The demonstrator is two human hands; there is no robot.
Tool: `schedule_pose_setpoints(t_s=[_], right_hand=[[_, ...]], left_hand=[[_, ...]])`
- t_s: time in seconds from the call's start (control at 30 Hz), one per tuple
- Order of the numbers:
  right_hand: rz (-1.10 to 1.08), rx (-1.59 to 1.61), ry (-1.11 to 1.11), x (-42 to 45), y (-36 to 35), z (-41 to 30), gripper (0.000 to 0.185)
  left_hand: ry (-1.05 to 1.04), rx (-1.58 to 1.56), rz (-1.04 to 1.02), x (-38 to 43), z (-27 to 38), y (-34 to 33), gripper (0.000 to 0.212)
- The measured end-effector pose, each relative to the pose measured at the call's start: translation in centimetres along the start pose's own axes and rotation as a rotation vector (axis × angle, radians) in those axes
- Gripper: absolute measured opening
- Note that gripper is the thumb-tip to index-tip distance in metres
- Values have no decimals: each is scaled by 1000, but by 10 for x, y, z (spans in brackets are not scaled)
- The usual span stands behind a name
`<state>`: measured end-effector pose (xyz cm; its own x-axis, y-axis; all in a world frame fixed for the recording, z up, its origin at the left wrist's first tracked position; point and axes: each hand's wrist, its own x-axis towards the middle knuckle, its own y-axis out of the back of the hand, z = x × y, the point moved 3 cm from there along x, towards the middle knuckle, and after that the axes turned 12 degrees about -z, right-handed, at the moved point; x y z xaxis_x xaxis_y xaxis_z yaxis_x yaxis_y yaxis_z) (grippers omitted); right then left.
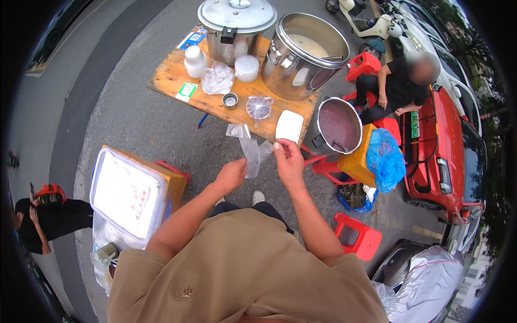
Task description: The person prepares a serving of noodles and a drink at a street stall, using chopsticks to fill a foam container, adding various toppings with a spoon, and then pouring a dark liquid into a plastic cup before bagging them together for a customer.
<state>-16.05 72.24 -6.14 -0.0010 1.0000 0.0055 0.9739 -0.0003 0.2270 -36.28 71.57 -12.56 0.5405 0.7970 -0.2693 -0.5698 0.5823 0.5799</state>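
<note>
Between my two hands hangs a thin translucent plastic bag, in front of the wooden table's near edge. My left hand pinches its left side with curled fingers. At the bag's right corner is my right hand, with thumb and forefinger together on the plastic. Just beyond, on the wooden table, sit a round container with clear film over its top and a small metal cup. A white rectangular object lies near my right fingertips.
A lidded steel pot and an open steel pot of pale liquid stand at the back. Right is a pot of purplish porridge, beside red stools and a seated person. A lidded plastic bin is left.
</note>
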Motion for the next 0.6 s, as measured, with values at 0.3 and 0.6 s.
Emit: schedule_pose_setpoints(t_s=[0.3,0.6], right_hand=[[-343,-186,-444,-8,-32,73,22],[-255,220,-487,14,-1,106,31]], left_hand=[[-78,47,-142,5,-18,-16,22],[157,-470,-76,35,-19,-22,43]])
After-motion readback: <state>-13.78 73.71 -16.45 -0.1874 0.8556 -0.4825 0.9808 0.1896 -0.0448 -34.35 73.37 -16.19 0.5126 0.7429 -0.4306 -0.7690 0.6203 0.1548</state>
